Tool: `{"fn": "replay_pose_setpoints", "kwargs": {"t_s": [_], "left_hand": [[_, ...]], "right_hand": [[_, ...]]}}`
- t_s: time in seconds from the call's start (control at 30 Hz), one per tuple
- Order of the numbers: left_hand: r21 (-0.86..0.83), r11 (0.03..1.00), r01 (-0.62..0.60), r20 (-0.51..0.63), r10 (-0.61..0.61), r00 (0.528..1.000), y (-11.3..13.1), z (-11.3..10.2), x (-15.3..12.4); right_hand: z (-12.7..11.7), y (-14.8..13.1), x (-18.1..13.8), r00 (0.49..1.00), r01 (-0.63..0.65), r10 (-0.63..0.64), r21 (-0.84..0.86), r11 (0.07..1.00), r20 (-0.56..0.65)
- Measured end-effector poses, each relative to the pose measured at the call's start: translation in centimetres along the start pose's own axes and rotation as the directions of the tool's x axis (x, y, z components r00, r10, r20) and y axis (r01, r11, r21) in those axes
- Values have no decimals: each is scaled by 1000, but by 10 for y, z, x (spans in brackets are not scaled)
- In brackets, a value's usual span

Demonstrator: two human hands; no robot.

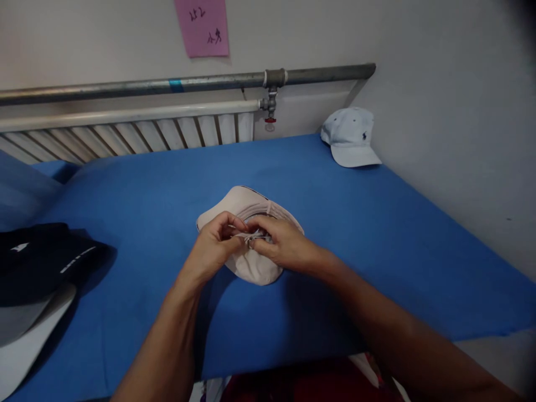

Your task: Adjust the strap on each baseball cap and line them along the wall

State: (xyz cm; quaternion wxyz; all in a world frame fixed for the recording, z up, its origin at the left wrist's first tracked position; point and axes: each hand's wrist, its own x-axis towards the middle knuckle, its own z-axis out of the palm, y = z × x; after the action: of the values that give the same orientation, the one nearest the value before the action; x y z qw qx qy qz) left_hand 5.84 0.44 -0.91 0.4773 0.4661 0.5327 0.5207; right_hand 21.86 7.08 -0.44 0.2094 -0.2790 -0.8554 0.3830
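Note:
A pale beige cap (257, 268) is held over the middle of the blue-covered table (167, 184), its brim pointing away to the upper left and its inside partly showing. My left hand (218, 240) pinches the cap's strap from the left, thumb and fingers drawn together. From the other side, my right hand (280, 240) grips the same strap close to a small metal buckle (251, 241). The fingertips of both hands nearly meet there and hide part of the strap.
A light blue cap (349, 134) sits at the table's back right corner by the wall. Several caps, a dark one (46, 257) on top, lie stacked at the left edge. Behind the table run a white radiator (159, 134) and a metal pipe (125, 89) with a red valve handle (270, 120).

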Motion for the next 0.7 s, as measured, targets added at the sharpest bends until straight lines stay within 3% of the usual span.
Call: {"fn": "replay_pose_setpoints", "kwargs": {"t_s": [0.17, 0.33, 0.47, 0.6, 0.7], "left_hand": [[235, 969, -83, 37, 77, 996, -1, 2, -2], [96, 993, -63, -7, 64, 998, 2, -7, -2], [-10, 996, -84, 79, 84, 993, 6, -15, -5], [21, 995, -102, 119, 99, 988, 7, -17, -6], [121, 992, -44, 187, 21, 982, 6, -18, -7]], "right_hand": [[3, 8, -1, 996, 7, -5, -24, 1000, 91], [1, 8, -3, 996, -29, 20, 100, 995, 89], [0, 6, -4, 987, -63, 41, 141, 988, 156], [2, 7, -6, 998, 5, -9, 68, 998, 59], [2, 8, -7, 998, 66, -66, 7, 998, -15]]}}
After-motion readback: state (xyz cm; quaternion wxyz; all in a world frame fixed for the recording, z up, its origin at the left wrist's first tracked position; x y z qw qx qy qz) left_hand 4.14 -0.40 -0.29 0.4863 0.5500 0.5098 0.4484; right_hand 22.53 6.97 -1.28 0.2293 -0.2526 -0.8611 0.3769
